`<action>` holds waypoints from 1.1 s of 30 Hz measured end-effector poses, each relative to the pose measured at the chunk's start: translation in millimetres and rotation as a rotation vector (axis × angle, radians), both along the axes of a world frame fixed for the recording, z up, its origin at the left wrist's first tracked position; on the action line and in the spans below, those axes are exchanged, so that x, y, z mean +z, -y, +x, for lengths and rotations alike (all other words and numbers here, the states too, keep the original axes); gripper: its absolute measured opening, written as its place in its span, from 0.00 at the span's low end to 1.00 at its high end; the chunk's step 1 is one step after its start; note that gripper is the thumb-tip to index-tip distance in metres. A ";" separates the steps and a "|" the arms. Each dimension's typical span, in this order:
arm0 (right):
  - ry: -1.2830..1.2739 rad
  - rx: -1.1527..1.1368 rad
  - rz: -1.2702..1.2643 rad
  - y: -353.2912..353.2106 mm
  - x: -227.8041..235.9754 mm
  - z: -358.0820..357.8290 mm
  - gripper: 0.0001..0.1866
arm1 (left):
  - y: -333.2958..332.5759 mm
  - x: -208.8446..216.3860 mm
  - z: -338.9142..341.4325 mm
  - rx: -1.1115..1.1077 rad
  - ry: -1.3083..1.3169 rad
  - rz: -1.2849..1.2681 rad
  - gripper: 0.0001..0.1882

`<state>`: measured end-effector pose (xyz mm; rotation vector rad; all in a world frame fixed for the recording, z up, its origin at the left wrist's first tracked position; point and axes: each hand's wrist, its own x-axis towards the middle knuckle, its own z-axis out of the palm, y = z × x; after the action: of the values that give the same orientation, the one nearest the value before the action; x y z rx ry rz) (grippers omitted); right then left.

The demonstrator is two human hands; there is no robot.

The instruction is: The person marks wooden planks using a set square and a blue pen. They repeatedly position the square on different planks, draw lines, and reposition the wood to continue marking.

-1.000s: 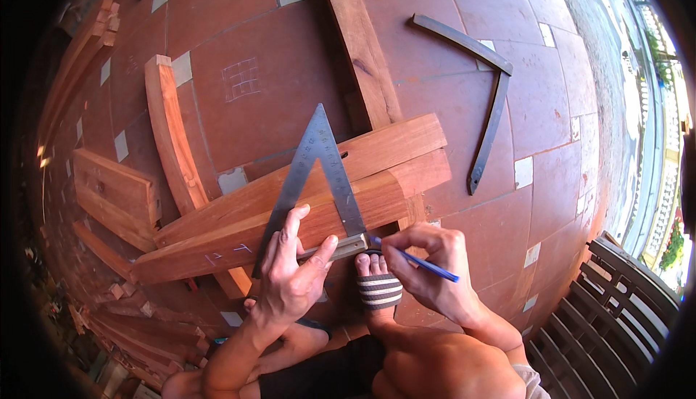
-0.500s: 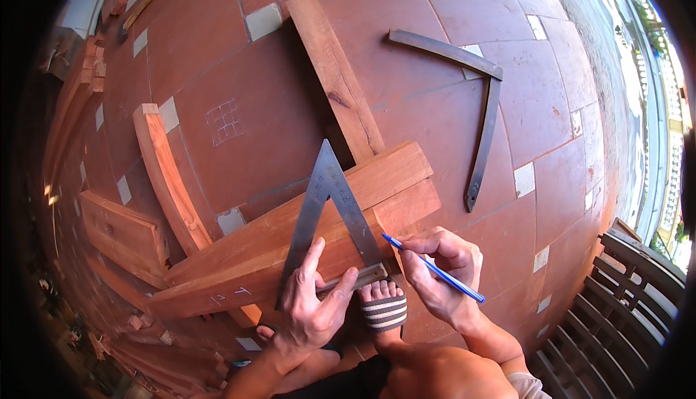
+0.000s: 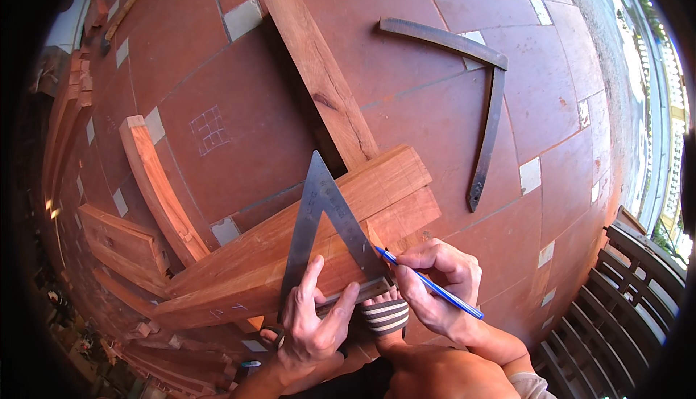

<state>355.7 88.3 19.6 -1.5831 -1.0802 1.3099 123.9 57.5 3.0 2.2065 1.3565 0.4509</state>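
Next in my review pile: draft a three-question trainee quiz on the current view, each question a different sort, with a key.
1. Which hand holds the blue pen?
2. True or false: the left hand touches the triangular metal square.
3. The dark two-armed angle tool lies (a) under the pen, (b) on the tiled floor, (c) in the left hand.

Key: 1, the right hand; 2, true; 3, b.

Dull metal seen on set square [image 3: 319, 192] under left hand [image 3: 312, 323]. Glossy plastic seen on pen [image 3: 444, 291] gripped by right hand [image 3: 438, 310]. Smooth, grained wood shown by boards [image 3: 254, 290] beneath left grip. Faint sheen shown by floor tiles [image 3: 435, 130] beyond grips.
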 end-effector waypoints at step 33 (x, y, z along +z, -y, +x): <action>0.150 0.137 -0.195 18.1 21.6 14.3 0.06 | -0.4 -3.0 3.5 0.031 0.058 0.022 0.32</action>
<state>370.0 70.2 41.2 -1.8021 -1.2005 1.4416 127.4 57.9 -0.1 2.1754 1.3634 0.5402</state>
